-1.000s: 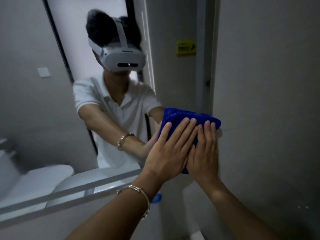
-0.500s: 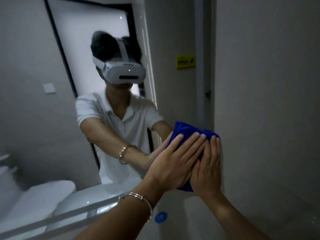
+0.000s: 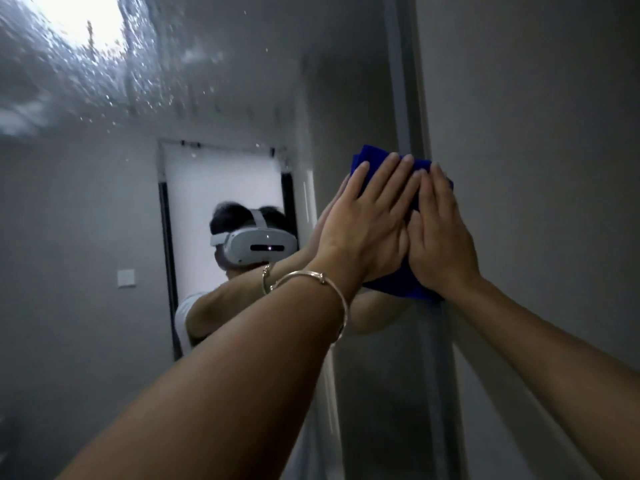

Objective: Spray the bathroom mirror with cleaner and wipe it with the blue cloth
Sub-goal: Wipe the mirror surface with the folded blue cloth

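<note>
Straight fingers (image 3: 384,181) of both hands press a folded blue cloth (image 3: 394,289) flat against the large bathroom mirror (image 3: 242,98).
The left hand (image 3: 367,230) and right hand (image 3: 440,237) lie side by side, fingers extended upward, curled round nothing. The cloth sits under them at the mirror's right edge, beside the grey wall (image 3: 536,133). A thin silver bracelet (image 3: 311,275) circles the left wrist. Droplets (image 3: 145,98) speckle the mirror's upper left.

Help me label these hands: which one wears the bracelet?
The left hand, with a silver bangle round its wrist. The right hand, pressed flat on the blue cloth beside it, has a bare wrist.
</note>
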Demonstrator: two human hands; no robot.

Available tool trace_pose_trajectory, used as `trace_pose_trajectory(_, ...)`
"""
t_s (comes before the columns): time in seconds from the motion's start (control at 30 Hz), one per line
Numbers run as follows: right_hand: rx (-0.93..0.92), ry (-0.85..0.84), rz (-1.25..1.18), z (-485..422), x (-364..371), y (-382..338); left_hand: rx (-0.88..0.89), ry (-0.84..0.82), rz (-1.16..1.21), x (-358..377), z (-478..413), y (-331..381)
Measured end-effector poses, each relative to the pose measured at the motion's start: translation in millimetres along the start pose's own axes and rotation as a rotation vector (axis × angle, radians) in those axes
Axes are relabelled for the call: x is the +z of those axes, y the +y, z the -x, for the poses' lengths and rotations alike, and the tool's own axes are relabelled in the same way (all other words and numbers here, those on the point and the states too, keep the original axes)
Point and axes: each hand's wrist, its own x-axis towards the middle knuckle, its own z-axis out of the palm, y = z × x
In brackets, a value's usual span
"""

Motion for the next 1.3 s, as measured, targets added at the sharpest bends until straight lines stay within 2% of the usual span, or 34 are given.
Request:
trace_pose_trajectory(0.13, -0.037, 0.004, 0.079, -34, -1, -9, -0.020, -0.004, -0.022, -9, -18, -24)
trace_pose_trajectory(0.37, -0.046, 0.025, 0.101, -41, 3, -42, -0.057, -0.005, -0.036, -19, -7, -48)
trace_pose_trajectory(0.8, -0.258, 0.017, 0.093, -42, 54, -219, -0.278, -0.017, -0.137, -61, 121, -177)
trace_pose_trajectory(1.17, -0.332, -0.058, 0.091, -15, 93, -354, -0.409, -0.002, -0.154, -80, 232, -264)
trace_pose_trajectory(1.3, -0.349, -0.053, 0.084, -4, 110, -407, -0.439, -0.050, -0.175, -92, 274, -300)
